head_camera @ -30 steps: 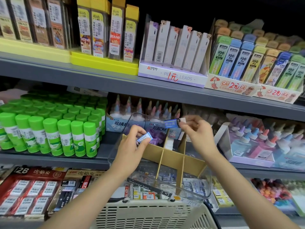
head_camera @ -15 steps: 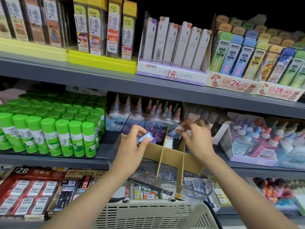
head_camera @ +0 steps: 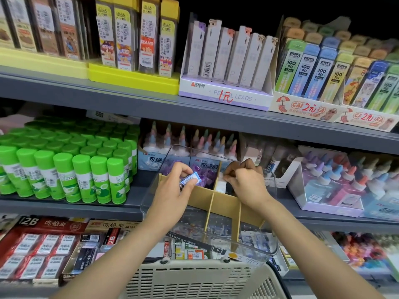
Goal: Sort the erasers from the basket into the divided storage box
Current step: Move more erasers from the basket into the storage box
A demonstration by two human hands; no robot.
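Clear plastic forms the storage box, which sits tilted above the beige basket and is split by tan cardboard dividers into compartments. The left hand pinches a blue-and-white wrapped eraser between thumb and fingers, over the far-left compartment where purple pieces already lie. The right hand reaches into the neighbouring far compartment, fingers curled down at a white item; whether they grip anything I cannot tell. The step in hand appears to be placing, with the left-hand eraser not yet dropped. Next, that eraser likely needs matching to its proper compartment and lowering between the dividers before release. The near compartments look see-through, their contents unclear; the basket's inside is hidden.
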